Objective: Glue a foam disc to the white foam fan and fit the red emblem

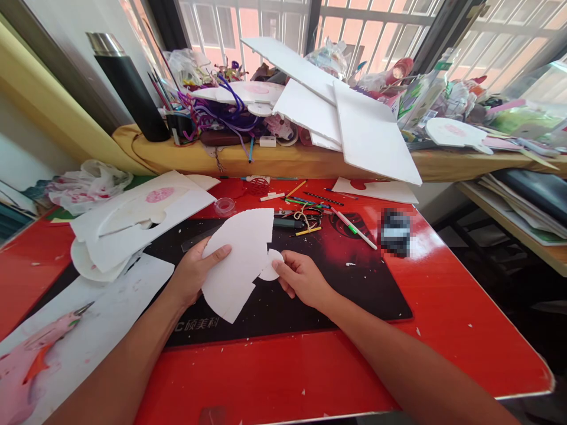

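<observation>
Over the black mat (358, 289), holds a white fan-shaped board (234, 254) in the left hand (192, 271), thumb flat on its near face, other fingers mostly hidden behind, grip narrow and closed on the edge. Pinches the small white round piece (271, 268) in the right hand (303, 276), thumb on top and fingers curled beneath, right at the board's notched edge. Cannot tell whether joined there. Has pens (354, 228) across the mat's far part, white cut boards (177, 212) overlapping its far left corner, and a pink glue gun (44, 348) left of it on white paper (106, 330).
</observation>
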`<act>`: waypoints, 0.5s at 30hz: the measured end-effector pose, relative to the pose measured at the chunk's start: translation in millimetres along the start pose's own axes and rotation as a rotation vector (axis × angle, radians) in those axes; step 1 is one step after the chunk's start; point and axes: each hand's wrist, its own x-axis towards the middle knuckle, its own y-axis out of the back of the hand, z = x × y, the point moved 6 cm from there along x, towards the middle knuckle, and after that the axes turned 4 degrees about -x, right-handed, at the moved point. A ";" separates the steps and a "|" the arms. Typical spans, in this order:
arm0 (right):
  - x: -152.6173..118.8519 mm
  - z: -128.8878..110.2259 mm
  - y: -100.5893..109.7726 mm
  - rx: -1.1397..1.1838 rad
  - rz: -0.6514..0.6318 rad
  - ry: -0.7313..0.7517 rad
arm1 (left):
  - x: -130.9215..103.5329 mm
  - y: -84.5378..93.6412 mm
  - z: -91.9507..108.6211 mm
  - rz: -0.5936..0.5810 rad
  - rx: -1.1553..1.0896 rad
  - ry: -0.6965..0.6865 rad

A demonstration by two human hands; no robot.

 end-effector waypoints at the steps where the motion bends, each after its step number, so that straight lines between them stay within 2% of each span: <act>1: 0.0 0.2 0.0 -0.001 0.000 0.002 | 0.0 0.0 -0.1 -0.002 -0.003 0.001; 15: -0.1 1.3 -0.4 0.005 -0.004 0.005 | -0.6 -1.0 1.8 -0.001 0.029 -0.020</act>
